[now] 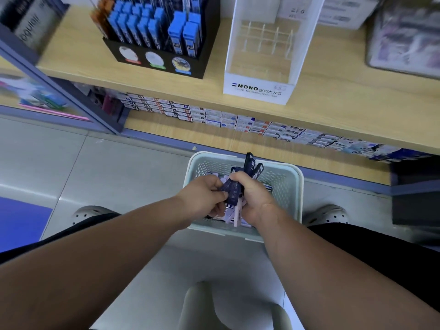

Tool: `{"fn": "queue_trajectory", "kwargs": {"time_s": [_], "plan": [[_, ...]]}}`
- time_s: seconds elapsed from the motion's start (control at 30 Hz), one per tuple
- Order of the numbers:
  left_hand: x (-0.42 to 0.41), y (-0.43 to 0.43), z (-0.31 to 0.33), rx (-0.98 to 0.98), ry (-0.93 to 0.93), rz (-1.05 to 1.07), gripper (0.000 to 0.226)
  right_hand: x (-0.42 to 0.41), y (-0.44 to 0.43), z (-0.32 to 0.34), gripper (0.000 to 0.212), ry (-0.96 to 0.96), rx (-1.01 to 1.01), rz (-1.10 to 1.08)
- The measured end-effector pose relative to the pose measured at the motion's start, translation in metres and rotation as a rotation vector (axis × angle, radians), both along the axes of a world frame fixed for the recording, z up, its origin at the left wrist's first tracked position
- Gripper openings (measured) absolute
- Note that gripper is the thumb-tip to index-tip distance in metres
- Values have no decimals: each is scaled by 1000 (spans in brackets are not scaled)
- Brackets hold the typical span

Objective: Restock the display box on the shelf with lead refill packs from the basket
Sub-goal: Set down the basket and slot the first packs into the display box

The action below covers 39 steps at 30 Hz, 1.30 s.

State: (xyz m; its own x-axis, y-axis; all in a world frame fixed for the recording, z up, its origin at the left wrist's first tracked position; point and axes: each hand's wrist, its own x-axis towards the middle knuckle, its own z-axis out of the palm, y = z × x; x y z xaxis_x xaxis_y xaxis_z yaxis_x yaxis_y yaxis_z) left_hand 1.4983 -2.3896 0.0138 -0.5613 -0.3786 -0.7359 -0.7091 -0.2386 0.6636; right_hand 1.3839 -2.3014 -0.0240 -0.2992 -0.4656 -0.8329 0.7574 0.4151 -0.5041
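A pale green perforated basket (pixel 291 186) stands on the floor below the shelf, with dark blue and white lead refill packs in it. Over the basket, my right hand (pixel 256 198) is closed around a bunch of dark blue lead refill packs (pixel 250 164) that stick up past my fingers. My left hand (pixel 204 196) pinches one dark pack (pixel 232 190) of that bunch from the left. Up on the wooden shelf (pixel 333 96) the white clear-walled MONO graph display box (pixel 258 90) holds only bare dividers.
A black display box (pixel 162 58) full of blue-capped refill tubes stands left of the white one. Rows of small boxes (pixel 214 114) line the lower shelf. My shoes (pixel 327 214) flank the basket on the grey floor. A stool edge (pixel 204 303) shows at the bottom.
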Motion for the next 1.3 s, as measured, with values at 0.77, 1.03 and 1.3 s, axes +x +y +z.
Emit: {"fn": "queue_trajectory", "kwargs": {"time_s": [0.77, 1.03, 1.3], "plan": [[5, -27, 12, 23, -39, 172, 10, -15, -5, 8, 14, 12, -32, -103], [25, -47, 68, -57, 6, 176, 16, -5, -3, 42, 15, 78, -35, 7], [33, -37, 128, -92, 218, 253, 23, 8, 11, 96, 17, 204, -132, 200]]}}
